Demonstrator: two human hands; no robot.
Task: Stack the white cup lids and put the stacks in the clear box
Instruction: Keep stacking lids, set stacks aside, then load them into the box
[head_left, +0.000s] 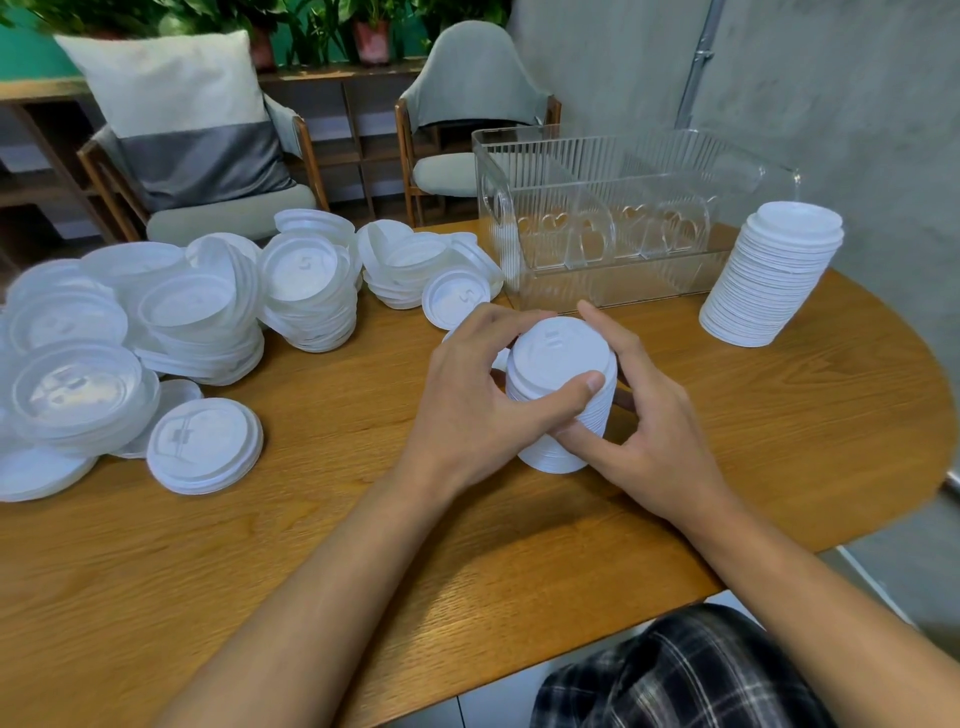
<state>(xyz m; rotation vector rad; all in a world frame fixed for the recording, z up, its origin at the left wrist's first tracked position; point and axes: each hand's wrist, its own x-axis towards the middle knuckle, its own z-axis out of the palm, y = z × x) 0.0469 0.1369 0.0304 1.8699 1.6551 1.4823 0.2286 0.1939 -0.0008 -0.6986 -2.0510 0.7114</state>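
Your left hand (467, 395) and right hand (649, 415) both curl round one short stack of lids (563, 364), axis upright, base on the counter (363, 545). Clear box (613, 291): one, at 1 o'clock, just beyond; your right hand is nearer. Taller stack (769, 275) at 2 o'clock. Stacks: two. Loose lids (208, 312) at 10 o'clock: too many to count.

Cup lids (203, 451) white matt plastic; clear box (613, 208) glossy ribbed plastic; tabletop (363, 545) grained wood, slight sheen.
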